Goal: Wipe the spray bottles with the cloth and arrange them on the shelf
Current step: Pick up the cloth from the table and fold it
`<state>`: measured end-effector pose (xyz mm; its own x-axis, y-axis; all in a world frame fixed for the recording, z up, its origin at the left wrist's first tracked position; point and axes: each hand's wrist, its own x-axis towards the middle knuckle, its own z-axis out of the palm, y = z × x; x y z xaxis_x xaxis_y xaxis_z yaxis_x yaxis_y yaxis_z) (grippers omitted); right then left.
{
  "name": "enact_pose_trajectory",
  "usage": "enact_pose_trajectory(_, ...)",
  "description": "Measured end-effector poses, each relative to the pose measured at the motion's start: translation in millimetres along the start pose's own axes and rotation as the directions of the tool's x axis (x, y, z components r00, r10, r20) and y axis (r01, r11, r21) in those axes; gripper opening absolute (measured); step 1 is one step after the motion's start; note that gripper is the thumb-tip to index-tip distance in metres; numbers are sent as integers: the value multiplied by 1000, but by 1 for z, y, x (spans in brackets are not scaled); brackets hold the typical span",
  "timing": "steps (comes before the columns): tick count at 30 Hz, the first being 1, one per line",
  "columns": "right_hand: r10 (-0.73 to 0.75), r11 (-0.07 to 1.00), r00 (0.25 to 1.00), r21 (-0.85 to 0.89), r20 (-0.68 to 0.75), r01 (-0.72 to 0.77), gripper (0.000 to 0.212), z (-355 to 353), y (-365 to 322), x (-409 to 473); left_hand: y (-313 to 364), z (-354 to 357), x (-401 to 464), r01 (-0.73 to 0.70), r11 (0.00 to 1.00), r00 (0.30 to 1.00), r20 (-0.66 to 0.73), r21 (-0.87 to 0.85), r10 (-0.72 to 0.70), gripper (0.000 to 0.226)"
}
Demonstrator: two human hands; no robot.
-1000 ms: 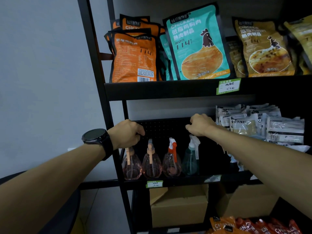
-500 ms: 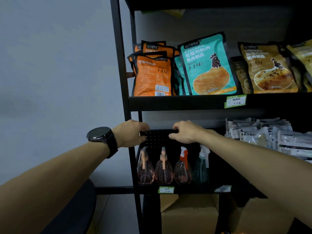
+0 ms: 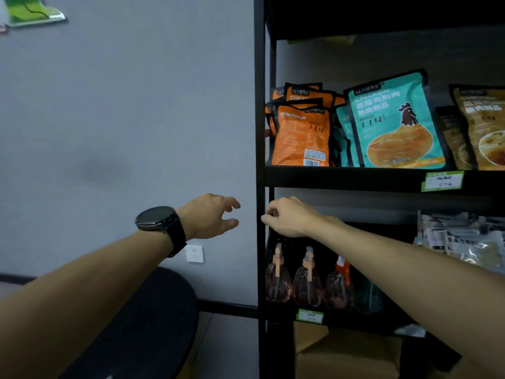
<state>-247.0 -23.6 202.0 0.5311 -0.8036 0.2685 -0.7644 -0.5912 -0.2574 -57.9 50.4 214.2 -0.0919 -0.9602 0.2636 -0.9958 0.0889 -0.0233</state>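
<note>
Nearest the camera, the left hand (image 3: 211, 216) hangs loose and empty beside the shelf (image 3: 341, 177); the right hand (image 3: 289, 217) curls loosely, seemingly empty. Beyond, on a lower ledge, the spray bottles (image 3: 306, 280) look light, thin and slippery; grip at the neck.

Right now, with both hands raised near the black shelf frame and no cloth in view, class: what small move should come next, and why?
Probably lower the right hand to the leftmost clear pink spray bottle with the peach trigger. Both hands are empty; the left hand hangs open over the grey wall, off the shelf. The bottles stand in a row just below the right hand, so that reach looks shortest.
</note>
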Motion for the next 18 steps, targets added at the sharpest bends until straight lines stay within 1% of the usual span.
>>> enact_pose_trajectory(2, -38, 999, 999, -1, -6, 38, 32, 5, -17, 5, -13, -4, -10, 29, 1000, 999, -15, 6, -29, 45)
enact_pose_trajectory(9, -146, 987, 988, 70, 41, 143, 35, 26, -80, 21, -61, -17, -52, 159, 986, 987, -20, 39, -159, 43)
enact_pose_trajectory(18, -275, 954, 951, 166, 142, 251, 40, 74, -162, 34, -124, -19, -126, 348, 933, 937, -6, 90, -349, 40)
